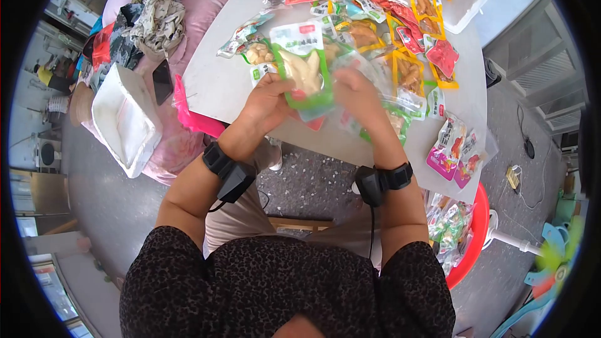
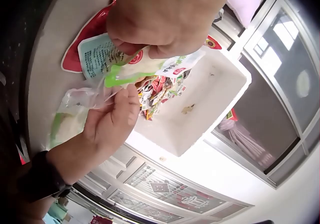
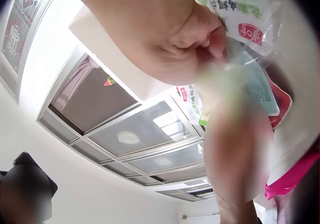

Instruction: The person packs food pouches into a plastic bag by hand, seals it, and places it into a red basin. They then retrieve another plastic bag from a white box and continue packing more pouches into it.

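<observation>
My left hand [image 1: 266, 103] grips the lower left edge of a green-and-white snack packet [image 1: 303, 69], its clear front showing pale pieces. The packet stands tilted up above the near side of the table. At its right edge is my right hand [image 1: 360, 97], slightly blurred. In the left wrist view the right thumb and fingers [image 2: 125, 98] pinch clear plastic film [image 2: 102, 96] beside the packet's green end. Another green-edged packet [image 2: 67, 126] sits below that film. A pale blue printed packet [image 2: 95, 56] lies behind the left hand.
Many snack packets [image 1: 410, 72] cover the far side of the white table [image 1: 213, 81]. Pink-and-white packets [image 1: 447, 144] lie at the right. A white foam box [image 2: 220, 88] stands beyond, another foam box [image 1: 125, 125] at the left. A red tub [image 1: 481, 213] of packets is below the table.
</observation>
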